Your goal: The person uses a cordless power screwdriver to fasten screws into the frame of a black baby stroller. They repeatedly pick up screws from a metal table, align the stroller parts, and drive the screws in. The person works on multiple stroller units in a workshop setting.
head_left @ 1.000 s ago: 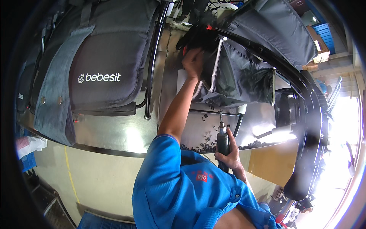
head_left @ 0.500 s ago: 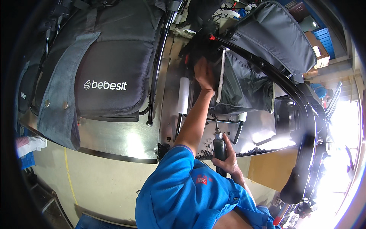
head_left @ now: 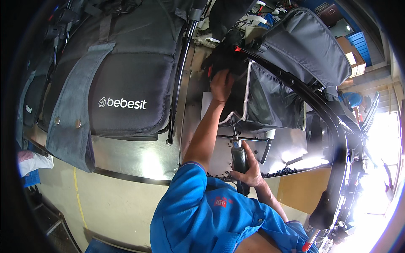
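Note:
My left hand point(head_left: 221, 85) reaches far forward, its fingers closed on black fabric point(head_left: 230, 59) at the left side of a part-built stroller. What lies beneath those fingers is hidden. In my right hand point(head_left: 252, 170) is a dark power screwdriver point(head_left: 239, 158), its bit pointing away from me. The tip ends close to the light-edged seat fabric point(head_left: 270, 103), and I cannot tell whether it touches anything. A curved black frame tube point(head_left: 291, 80) with a red end arches over the fabric to the right.
A padded black stroller seat point(head_left: 126, 84) with a grey strap point(head_left: 78, 97) fills the left of the metal bench point(head_left: 139, 158). Small black parts point(head_left: 282, 172) lie scattered along the bench's near edge. A grey canopy point(head_left: 303, 46) stands at the back right. Another person point(head_left: 352, 100) is far right.
The light-edged fabric now extends further left and nearer me, covering part of the lower frame. My left hand stays at the black fabric; the screwdriver has moved slightly left and away from me.

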A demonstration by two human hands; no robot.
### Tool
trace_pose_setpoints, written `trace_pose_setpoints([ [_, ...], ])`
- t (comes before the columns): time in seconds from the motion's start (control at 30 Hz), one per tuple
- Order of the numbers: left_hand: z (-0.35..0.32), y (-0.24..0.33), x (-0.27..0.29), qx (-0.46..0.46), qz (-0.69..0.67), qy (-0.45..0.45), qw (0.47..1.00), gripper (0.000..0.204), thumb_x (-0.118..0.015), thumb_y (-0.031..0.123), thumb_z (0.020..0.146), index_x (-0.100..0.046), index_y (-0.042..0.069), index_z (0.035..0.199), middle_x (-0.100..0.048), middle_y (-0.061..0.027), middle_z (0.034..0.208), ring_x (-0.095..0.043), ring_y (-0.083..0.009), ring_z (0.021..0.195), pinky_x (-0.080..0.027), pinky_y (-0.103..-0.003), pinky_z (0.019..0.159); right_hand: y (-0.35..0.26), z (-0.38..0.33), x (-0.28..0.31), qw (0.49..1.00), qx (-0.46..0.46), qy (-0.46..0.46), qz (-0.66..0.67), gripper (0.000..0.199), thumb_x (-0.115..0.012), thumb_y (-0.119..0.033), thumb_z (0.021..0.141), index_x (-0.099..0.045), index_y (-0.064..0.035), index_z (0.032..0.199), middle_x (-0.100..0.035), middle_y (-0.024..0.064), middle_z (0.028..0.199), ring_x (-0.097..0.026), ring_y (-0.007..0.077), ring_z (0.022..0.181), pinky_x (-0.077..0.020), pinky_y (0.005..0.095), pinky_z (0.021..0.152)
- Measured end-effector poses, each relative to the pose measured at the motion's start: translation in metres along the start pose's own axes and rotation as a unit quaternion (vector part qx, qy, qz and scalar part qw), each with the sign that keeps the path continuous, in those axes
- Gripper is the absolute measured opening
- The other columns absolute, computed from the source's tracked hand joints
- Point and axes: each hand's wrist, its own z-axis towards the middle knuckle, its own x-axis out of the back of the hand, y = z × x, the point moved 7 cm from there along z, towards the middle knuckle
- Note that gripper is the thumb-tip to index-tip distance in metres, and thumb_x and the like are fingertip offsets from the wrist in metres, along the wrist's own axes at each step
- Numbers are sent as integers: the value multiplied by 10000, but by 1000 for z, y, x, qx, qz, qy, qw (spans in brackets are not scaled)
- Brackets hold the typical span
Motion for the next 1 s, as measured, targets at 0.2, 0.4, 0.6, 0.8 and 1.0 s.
trace_pose_setpoints([
  [0.2, -14, 13, -7, 8, 17, 48, 999, 274, -688, 25, 814, -646, 31, 1084, -656, -179, 1008, -647, -379, 917, -537, -432, 797, 2, -6, 5, 1000, -7, 10, -23, 1086, -828, -116, 669, -199, -52, 1552, -484, 129, 1358, -576, 179, 1021, -483, 320, 920],
  [0.4, -11, 0, -9, 48, -32, -24, 998, 336, -724, 26, 787, -646, 27, 1114, -645, -182, 1087, -636, -366, 989, -528, -395, 834, -4, 13, 5, 999, -27, 8, 27, 1112, -838, -134, 652, -193, -60, 1555, -483, 135, 1358, -518, 197, 1155, -439, 328, 993],
  [0.6, 11, -31, -16, 63, -147, -125, 979, 397, -746, 17, 762, -655, 29, 1149, -666, -167, 1039, -653, -334, 982, -524, -371, 832, -20, 61, -5, 998, 23, -10, 50, 1105, -773, -52, 710, -91, -141, 1575, -590, 71, 858, -604, 144, 678, -535, 300, 628],
  [0.8, -2, -41, -30, 99, -192, -94, 972, 400, -728, -39, 740, -654, 27, 1128, -665, -164, 1029, -657, -324, 968, -514, -363, 841, -29, 110, -14, 976, 22, 52, 212, 1069, -747, -84, 781, -29, -165, 1569, -577, 104, 817, -610, 182, 580, -544, 327, 500],
  [1.0, -7, -38, -30, 47, -157, -12, 986, 371, -786, 19, 756, -649, 28, 1101, -665, -95, 908, -632, -155, 834, -512, -277, 763, -19, 146, -15, 968, 34, 117, 219, 1044, -836, -188, 749, -176, -66, 1549, -543, 70, 1149, -571, 150, 954, -521, 277, 817],
])
